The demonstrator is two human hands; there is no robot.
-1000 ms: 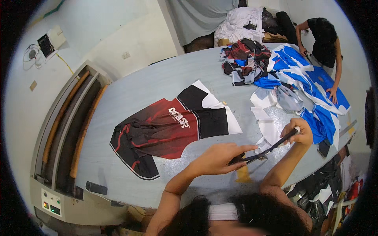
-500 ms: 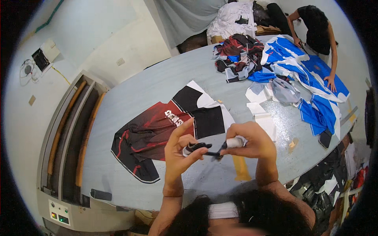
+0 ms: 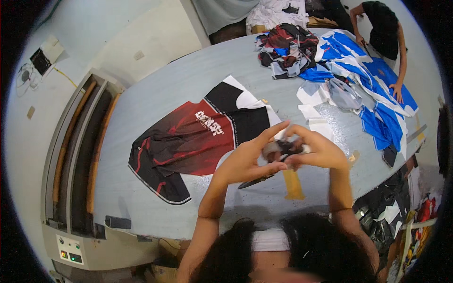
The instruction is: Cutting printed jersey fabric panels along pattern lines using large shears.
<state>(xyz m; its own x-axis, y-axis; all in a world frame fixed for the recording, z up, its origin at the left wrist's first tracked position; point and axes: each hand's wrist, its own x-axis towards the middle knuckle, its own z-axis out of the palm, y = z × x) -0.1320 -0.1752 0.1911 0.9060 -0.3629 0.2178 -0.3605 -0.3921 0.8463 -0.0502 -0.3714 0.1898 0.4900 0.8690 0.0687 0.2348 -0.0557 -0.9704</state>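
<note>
My left hand [image 3: 245, 158] and my right hand [image 3: 323, 152] come close together above the table, thumbs and fingers curved toward each other. Between them is a small black-and-white bundle [image 3: 284, 148], smeared by motion, so its kind is unclear. Both hands seem to grip it. Under my left hand lies a dark, pointed, blade-like thing [image 3: 255, 182], partly hidden. To the left, a black-and-red jersey panel [image 3: 188, 134] with white lettering lies flat, joined to black pieces [image 3: 245, 115] with white paper along their edge.
The grey-blue table [image 3: 155, 80] bears a heap of dark red fabric [image 3: 288, 49] and blue-and-white fabric [image 3: 347, 61]. Another person [image 3: 384, 28] leans over the far right. A roller machine [image 3: 78, 160] stands left. Yellow tape [image 3: 293, 185] and a phone [image 3: 389, 155] lie on the tabletop.
My left hand has moved right and up toward my right hand, which moved slightly right. The black strip stretched between them is now bunched within the hands. The view has shifted slightly.
</note>
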